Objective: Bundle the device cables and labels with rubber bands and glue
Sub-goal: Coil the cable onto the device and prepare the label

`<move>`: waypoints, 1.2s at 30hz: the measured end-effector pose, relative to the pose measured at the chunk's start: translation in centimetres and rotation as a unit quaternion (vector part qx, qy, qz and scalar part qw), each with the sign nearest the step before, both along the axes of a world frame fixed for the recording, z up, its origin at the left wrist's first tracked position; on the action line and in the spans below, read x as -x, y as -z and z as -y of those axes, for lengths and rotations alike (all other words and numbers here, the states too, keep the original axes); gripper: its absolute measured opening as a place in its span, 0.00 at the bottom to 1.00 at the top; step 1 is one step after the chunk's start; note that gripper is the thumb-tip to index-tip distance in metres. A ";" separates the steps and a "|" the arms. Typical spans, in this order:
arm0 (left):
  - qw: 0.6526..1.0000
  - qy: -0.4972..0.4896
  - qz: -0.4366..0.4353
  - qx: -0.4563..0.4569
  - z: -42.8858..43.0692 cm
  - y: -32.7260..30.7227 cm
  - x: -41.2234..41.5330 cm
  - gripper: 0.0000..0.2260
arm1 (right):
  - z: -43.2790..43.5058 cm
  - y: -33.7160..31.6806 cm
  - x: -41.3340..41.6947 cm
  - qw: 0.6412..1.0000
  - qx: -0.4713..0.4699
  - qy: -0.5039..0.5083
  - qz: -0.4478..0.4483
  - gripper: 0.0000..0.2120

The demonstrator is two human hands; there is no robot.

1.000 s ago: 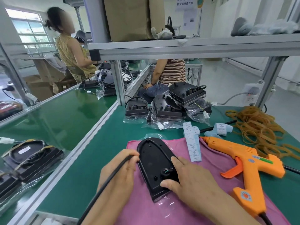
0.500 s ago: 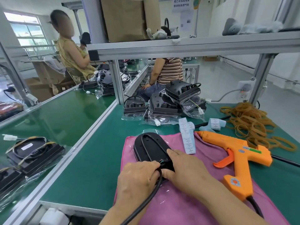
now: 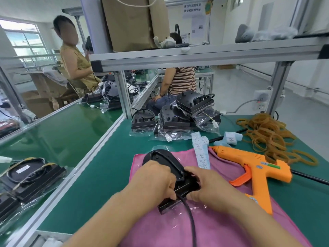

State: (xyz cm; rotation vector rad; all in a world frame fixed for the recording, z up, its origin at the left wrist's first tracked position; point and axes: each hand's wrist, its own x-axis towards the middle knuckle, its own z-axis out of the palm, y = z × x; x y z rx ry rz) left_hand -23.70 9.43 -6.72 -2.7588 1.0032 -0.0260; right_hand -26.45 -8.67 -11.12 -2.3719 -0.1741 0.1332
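A black oval device (image 3: 160, 158) lies on a pink cloth (image 3: 222, 227) in front of me. My left hand (image 3: 154, 182) covers its near left part and pinches the black cable (image 3: 191, 220) where it leaves the device. My right hand (image 3: 208, 188) grips the device's near right end, fingers curled round it. An orange glue gun (image 3: 256, 164) lies on the cloth to the right. A strip of white labels (image 3: 201, 152) lies just beyond the device. A pile of tan rubber bands (image 3: 270, 134) sits at the far right.
Several bagged black devices (image 3: 178, 118) are stacked at the back of the green table (image 3: 110, 168). More bagged units (image 3: 30, 177) lie on the left bench. An aluminium frame post (image 3: 124, 93) and shelf stand ahead. Two people sit beyond. A power socket (image 3: 261, 102) is at right.
My left hand has moved from the device's left edge onto its near end, bringing the cable with it. My right hand stayed at the near right end and both hands now close round it.
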 end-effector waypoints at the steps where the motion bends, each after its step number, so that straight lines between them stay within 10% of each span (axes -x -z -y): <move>1: 1.000 0.021 -0.004 0.008 0.2 -0.2 -0.6 0.12 | 0.1 0.1 0.0 1.000 -0.004 0.003 0.000 0.31; 7: 0.991 0.078 -0.083 0.066 0.8 -0.2 -2.8 0.35 | 1.0 0.6 -0.4 0.999 -0.032 0.040 -0.019 0.25; 22: 0.933 0.093 -0.081 0.338 -0.8 5.3 -0.8 0.15 | 2.4 0.5 -0.7 0.987 -0.130 -0.055 -0.079 0.27; 30: 0.897 0.080 -0.157 0.406 -1.7 4.9 -0.8 0.12 | 1.6 0.0 -0.3 0.994 -0.108 0.008 -0.025 0.11; 36: 0.884 0.054 -0.133 0.446 -1.8 5.6 -0.6 0.16 | 0.0 0.3 -1.0 0.926 -0.344 0.155 -0.003 0.07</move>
